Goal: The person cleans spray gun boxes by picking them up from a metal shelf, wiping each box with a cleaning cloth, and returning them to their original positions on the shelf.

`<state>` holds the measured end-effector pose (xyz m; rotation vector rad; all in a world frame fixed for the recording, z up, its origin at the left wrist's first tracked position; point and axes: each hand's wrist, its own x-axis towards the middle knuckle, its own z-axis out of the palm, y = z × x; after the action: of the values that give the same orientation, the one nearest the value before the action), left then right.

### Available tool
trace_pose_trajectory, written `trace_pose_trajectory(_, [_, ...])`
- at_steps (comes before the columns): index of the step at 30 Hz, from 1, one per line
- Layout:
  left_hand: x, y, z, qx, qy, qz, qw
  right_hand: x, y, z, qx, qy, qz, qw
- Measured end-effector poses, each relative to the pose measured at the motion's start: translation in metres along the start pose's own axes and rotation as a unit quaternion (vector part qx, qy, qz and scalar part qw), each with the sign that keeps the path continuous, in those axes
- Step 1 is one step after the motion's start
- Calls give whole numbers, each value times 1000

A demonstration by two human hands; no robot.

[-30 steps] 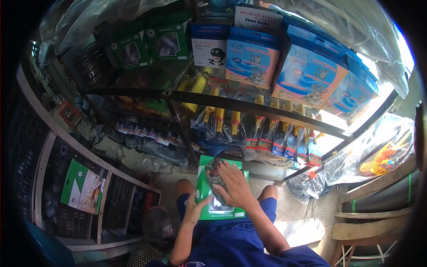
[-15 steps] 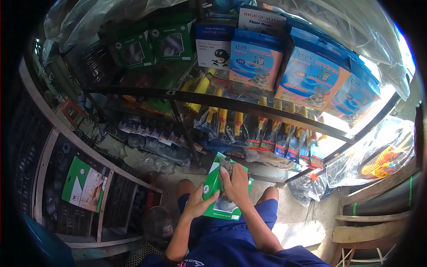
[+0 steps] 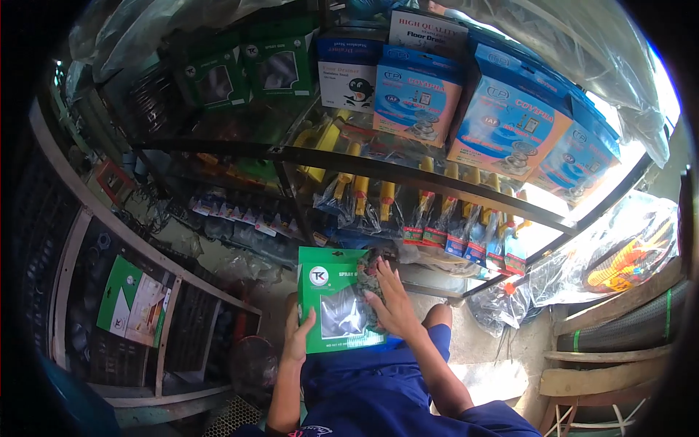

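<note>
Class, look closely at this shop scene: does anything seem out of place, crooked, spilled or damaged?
One green-and-white box tilts against the left-hand rack, apart from the green spray gun boxes standing on the upper shelf. No spill or damage is visible.

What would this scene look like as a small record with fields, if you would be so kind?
Left hand: grips the left edge of the green box; the hand has its thumb on the front
Right hand: lies over the dark cloth, fingers extended
Box front: "TK" logo and a clear window; cloth covers part of the right side
Box position: over the lap
Upper shelf: two green boxes at left, blue-and-pink boxes at right
Below: yellow items in clear packaging
Cloth's underside: hidden
</note>
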<state>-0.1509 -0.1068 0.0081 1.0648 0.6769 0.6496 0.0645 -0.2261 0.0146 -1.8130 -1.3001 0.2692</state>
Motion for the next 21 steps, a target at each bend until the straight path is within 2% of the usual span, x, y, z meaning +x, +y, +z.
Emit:
trace_pose_trajectory(1, [-2,1,3,-14,-2,4,1000,-3,-4,4,-31,17,-8,999])
trace_pose_trajectory(5, [-11,-24,19,-1,111,31,993,-24,-28,12,-69,-11,-27,997])
trace_pose_trajectory(9, [-17,-37,33,-101,176,-3,979,-50,-41,17,-101,-52,-35,993])
trace_pose_trajectory(12, [-15,-49,40,-49,156,-6,987,-57,-54,28,-99,-66,-60,991])
trace_pose_trajectory(16, [-12,-45,53,3,140,35,989,-46,-57,30,-108,-41,-56,992])
trace_pose_trajectory(21, [-5,-26,51,106,122,81,983,-33,-54,32,-49,-48,-56,996])
